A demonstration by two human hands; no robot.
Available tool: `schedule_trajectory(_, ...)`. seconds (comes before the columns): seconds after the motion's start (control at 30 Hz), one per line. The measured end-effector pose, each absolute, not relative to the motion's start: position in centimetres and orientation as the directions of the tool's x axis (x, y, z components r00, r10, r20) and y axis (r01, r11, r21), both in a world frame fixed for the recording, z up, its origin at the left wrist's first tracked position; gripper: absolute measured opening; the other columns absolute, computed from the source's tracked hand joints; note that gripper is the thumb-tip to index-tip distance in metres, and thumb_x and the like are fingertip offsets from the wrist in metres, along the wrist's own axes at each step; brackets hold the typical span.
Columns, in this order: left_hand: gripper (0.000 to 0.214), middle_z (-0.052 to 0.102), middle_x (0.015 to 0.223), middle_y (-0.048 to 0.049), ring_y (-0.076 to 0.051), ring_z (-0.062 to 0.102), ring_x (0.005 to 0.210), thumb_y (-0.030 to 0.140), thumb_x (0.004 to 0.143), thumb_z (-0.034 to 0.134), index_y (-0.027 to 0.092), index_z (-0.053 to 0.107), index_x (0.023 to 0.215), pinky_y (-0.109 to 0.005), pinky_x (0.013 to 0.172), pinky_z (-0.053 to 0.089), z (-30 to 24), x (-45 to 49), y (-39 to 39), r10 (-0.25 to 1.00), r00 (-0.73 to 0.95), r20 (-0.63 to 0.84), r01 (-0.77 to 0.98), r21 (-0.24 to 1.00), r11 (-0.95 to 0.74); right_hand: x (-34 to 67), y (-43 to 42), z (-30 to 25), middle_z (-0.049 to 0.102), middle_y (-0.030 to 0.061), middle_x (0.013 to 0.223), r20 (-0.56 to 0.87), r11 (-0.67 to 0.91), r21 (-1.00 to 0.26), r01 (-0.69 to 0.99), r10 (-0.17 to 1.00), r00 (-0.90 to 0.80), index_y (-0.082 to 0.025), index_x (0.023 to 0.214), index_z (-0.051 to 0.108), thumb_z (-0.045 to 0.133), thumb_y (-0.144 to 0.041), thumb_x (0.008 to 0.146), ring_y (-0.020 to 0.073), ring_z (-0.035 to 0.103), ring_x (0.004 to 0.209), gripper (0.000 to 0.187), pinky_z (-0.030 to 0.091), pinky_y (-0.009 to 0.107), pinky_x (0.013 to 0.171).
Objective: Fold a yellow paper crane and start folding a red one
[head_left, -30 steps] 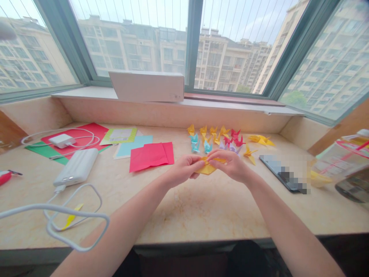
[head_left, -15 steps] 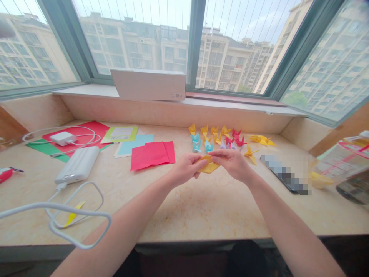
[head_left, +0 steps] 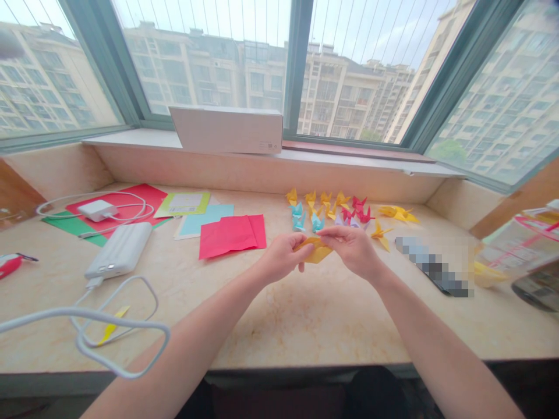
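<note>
- The left hand (head_left: pixel 283 256) is curled and pinches the left end of the folded yellow origami paper (head_left: pixel 317 252) between thumb and fingers.
- The right hand (head_left: pixel 351 250) is arched over the paper's upper edge, pinching it with thumb and fingertips; the 2 hands nearly meet there.
- The paper is held in the air at 12 o'clock from the forearms, above the marble counter (head_left: pixel 283 331), with its lower point hanging free.
- At 9 o'clock from the hands lie 2 overlapping red paper sheets (head_left: pixel 231 235), with a pale blue sheet (head_left: pixel 205 220) just behind them.
- At 10 o'clock, a white charger (head_left: pixel 99 210) and its cable rest on a red sheet (head_left: pixel 131 196), which overlaps a green sheet (head_left: pixel 65 225).
- At 9 o'clock, further out, sits a white power bank (head_left: pixel 119 251), its white cable (head_left: pixel 113 314) looping toward 7 o'clock.
- At 12 o'clock stands a group of small paper cranes (head_left: pixel 327 210) in yellow, teal, red and lilac.
- At 2 o'clock lie 2 yellow paper cranes (head_left: pixel 397 214).
- At 3 o'clock lies a phone (head_left: pixel 432 266), partly pixelated.
- Beyond the cranes, a white box (head_left: pixel 227 130) sits on the window ledge.
</note>
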State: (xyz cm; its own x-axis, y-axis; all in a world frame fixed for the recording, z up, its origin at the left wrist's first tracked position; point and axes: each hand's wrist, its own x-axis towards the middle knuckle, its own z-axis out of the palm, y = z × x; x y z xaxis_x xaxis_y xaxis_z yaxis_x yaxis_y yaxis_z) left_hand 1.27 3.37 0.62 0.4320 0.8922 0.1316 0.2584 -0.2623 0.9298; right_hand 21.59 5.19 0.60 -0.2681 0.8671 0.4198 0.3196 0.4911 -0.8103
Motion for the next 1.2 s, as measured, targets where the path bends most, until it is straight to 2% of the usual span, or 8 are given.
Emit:
schedule_trajectory(0.1,0.03,0.064,0.066,-0.002,-0.009,0.057,0.047,0.041,0.09,0.055,0.013,0.063,0.093,-0.018,0.04,0.036,0.3,1.4,3.6,0.889,0.436,0.138,0.197,0.949,-0.244,21.5,5.0,0.8,0.075,0.0054,0.096,0.456,0.525,-0.775,0.352,0.85,-0.264,-0.024,0.104,0.073,0.062,-0.035,0.089,0.023,0.07,0.09,0.022,0.056,0.039,0.082)
schedule_trajectory(0.17,0.031,0.065,0.071,-0.0027,-0.01,0.06,0.048,0.043,0.089,0.056,0.013,0.061,0.096,-0.018,0.04,0.038,0.1,1.5,3.8,0.909,0.385,0.159,0.102,0.972,-0.214,21.6,4.8,1.1,0.071,0.0064,0.112,0.528,0.602,-0.711,0.364,0.798,-0.29,-0.027,0.109,0.071,0.062,-0.034,0.089,0.0242,0.066,0.105,0.022,0.052,0.043,0.093)
schedule_trajectory(0.27,0.032,0.067,0.071,-0.0027,-0.013,0.064,0.051,0.044,0.088,0.059,0.014,0.056,0.098,-0.02,0.045,0.043,0.2,1.6,3.8,0.942,0.284,0.179,-0.089,0.983,-0.16,21.6,4.5,1.5,0.05,0.0056,0.141,0.601,0.711,-0.602,0.363,0.703,-0.38,-0.03,0.111,0.07,0.068,-0.031,0.085,0.0261,0.05,0.129,0.025,0.039,0.047,0.109)
schedule_trajectory(0.33,0.033,0.071,0.075,-0.004,-0.015,0.068,0.059,0.044,0.086,0.063,0.015,0.054,0.099,-0.023,0.053,0.048,0.4,1.8,3.6,0.958,0.225,0.178,-0.205,0.97,-0.132,21.3,4.4,1.4,0.042,0.0056,0.146,0.61,0.726,-0.579,0.37,0.687,-0.394,-0.031,0.111,0.069,0.07,-0.031,0.084,0.0263,0.047,0.13,0.027,0.038,0.047,0.111)
schedule_trajectory(0.5,0.036,0.076,0.094,-0.0074,-0.019,0.072,0.08,0.041,0.081,0.071,0.018,0.05,0.099,-0.032,0.074,0.052,0.5,2.5,3.2,0.979,0.128,0.159,-0.397,0.913,-0.097,20.1,4.4,0.5,0.053,0.0088,0.125,0.662,0.667,-0.638,0.385,0.73,-0.166,-0.029,0.112,0.064,0.072,-0.034,0.082,0.0246,0.058,0.109,0.032,0.053,0.042,0.088)
schedule_trajectory(0.67,0.036,0.076,0.093,-0.0055,-0.017,0.071,0.079,0.04,0.083,0.07,0.019,0.05,0.105,-0.027,0.073,0.048,0.4,3.0,2.7,0.982,0.105,0.157,-0.412,0.906,-0.101,19.3,4.3,0.1,0.065,0.0044,0.101,0.552,0.573,-0.78,0.252,0.82,-0.153,-0.028,0.123,0.056,0.071,-0.035,0.083,0.0166,0.065,0.077,0.044,0.056,0.034,0.071)
schedule_trajectory(0.93,0.025,0.075,0.091,-0.0069,-0.019,0.069,0.089,0.032,0.082,0.072,0.015,0.058,0.093,-0.029,0.083,0.047,0.0,3.2,2.4,0.939,0.242,0.242,-0.333,0.93,-0.154,19.6,4.4,0.1,0.068,0.0055,0.098,0.579,0.584,-0.783,0.217,0.81,-0.091,-0.023,0.102,0.07,0.067,-0.03,0.086,0.0171,0.063,0.078,0.019,0.054,0.032,0.07)
schedule_trajectory(1.2,0.036,0.073,0.106,-0.0109,-0.024,0.069,0.097,0.031,0.08,0.073,0.014,0.064,0.111,-0.036,0.088,0.05,-0.3,3.5,2.5,0.947,0.215,0.237,-0.336,0.929,-0.156,19.1,4.0,0.1,0.065,0.0039,0.092,0.668,0.659,-0.676,0.329,0.737,-0.103,-0.026,0.102,0.075,0.065,-0.025,0.087,0.0174,0.062,0.081,0.018,0.053,0.033,0.074)
